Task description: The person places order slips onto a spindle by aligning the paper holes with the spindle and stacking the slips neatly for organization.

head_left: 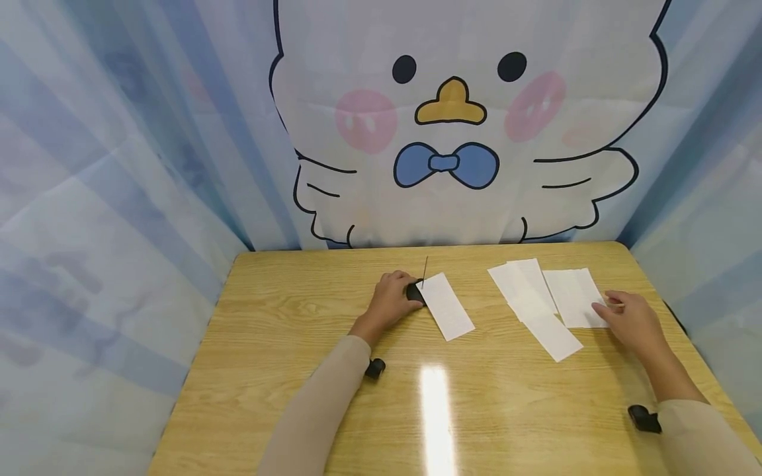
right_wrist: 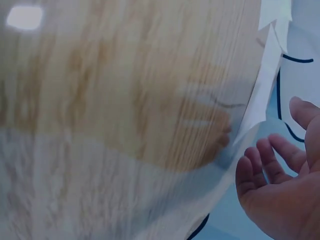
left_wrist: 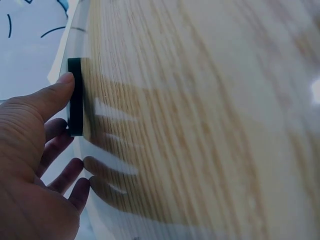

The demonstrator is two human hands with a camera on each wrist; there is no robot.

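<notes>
A receipt spike (head_left: pixel 415 294) with a flat black base and a thin upright rod stands near the table's back edge. My left hand (head_left: pixel 389 301) holds the base from its left side; the left wrist view has the thumb at one end of the black base (left_wrist: pixel 75 97) and fingertips at the other. One white paper slip (head_left: pixel 449 311) lies right of it, its upper-left corner at the rod's foot. Over the right edge of another slip (head_left: pixel 574 297) is my right hand (head_left: pixel 634 324). Its fingers are loosely bent in the right wrist view, holding nothing.
Several white slips (head_left: pixel 524 291) overlap on the right half of the wooden table (head_left: pixel 286 377). A printed curtain (head_left: pixel 369 198) hangs behind the table and at both sides. Each wrist carries a small black camera (head_left: pixel 375 368).
</notes>
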